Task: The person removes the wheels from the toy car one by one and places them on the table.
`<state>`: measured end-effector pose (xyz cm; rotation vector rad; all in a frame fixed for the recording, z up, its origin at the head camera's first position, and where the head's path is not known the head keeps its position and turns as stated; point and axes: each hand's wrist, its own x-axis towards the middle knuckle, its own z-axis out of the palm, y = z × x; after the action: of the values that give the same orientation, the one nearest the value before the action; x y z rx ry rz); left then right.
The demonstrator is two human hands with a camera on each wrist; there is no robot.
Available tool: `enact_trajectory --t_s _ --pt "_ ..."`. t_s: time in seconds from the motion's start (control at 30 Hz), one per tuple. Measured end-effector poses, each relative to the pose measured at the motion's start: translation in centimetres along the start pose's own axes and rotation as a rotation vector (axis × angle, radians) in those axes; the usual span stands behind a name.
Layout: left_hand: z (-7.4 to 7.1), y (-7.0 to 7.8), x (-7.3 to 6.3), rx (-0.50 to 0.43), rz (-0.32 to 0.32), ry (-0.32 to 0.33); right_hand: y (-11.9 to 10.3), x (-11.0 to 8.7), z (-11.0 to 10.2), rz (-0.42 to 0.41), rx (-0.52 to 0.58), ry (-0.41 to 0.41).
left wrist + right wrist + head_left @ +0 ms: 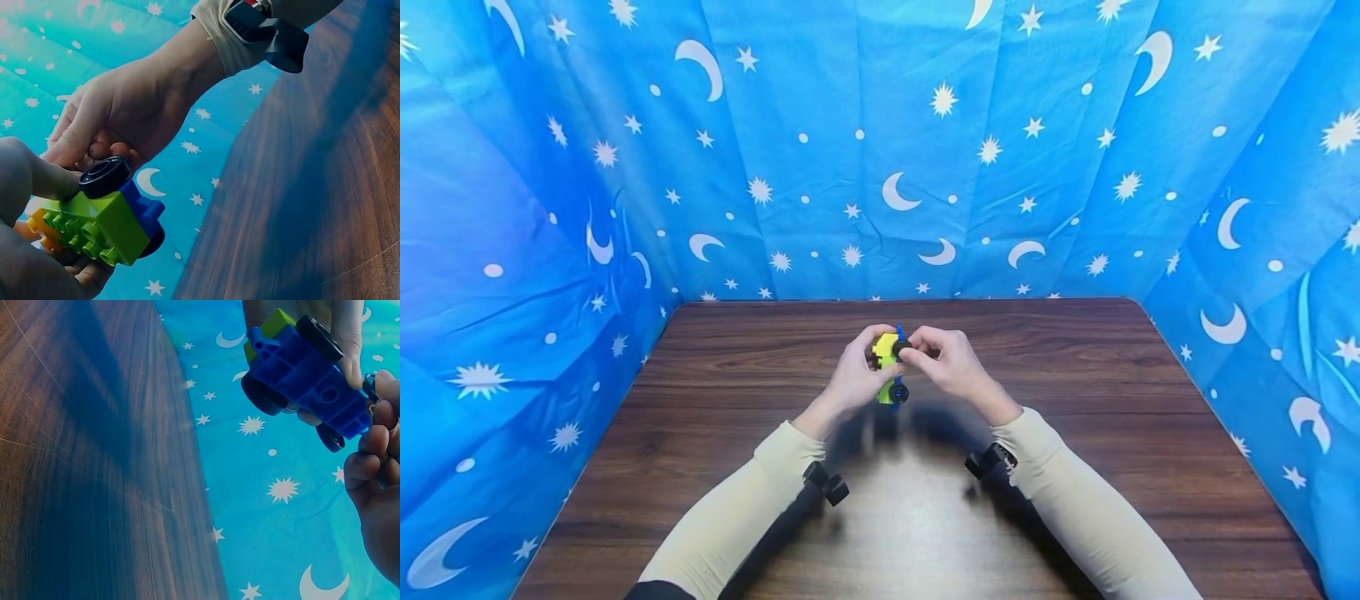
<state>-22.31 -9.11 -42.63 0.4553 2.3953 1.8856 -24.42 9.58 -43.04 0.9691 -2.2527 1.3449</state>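
A small toy car stands on end above the table, built of a blue wheeled base (pixel 306 378) with a lime green block (pixel 122 228) and a yellow block (pixel 884 345) on it. My left hand (pixel 857 373) grips the car by its blocks, fingers behind and thumb across the near side. With thumb and fingertips, my right hand (pixel 953 363) pinches a black wheel (pixel 901 348) at the car's upper end. Another black wheel (pixel 898 393) shows at the lower end. In the right wrist view the blue underside faces the camera, and fingers partly cover the pinched wheel.
The dark wood-grain table (pixel 760 367) spreads beneath both hands. A blue cloth (pixel 820 167) with white moons and stars hangs behind it and along both sides. Each wrist wears a black camera on a strap (pixel 991 460).
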Motion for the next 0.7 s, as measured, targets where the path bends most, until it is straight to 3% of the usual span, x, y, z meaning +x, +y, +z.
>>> enact_trajectory --t_s 0.33,0.57,0.7 --pt "-0.5 0.1 -0.1 0.035 -0.022 -0.004 -0.6 -0.1 -0.6 0.054 0.003 -0.036" --pt "-0.8 -0.2 -0.1 0.038 -0.023 0.012 -3.7 0.0 -1.9 0.052 0.003 -0.038" --pt "-1.0 -0.2 -0.2 0.045 -0.04 0.012 -2.5 -0.3 -2.0 0.046 -0.009 -0.035"
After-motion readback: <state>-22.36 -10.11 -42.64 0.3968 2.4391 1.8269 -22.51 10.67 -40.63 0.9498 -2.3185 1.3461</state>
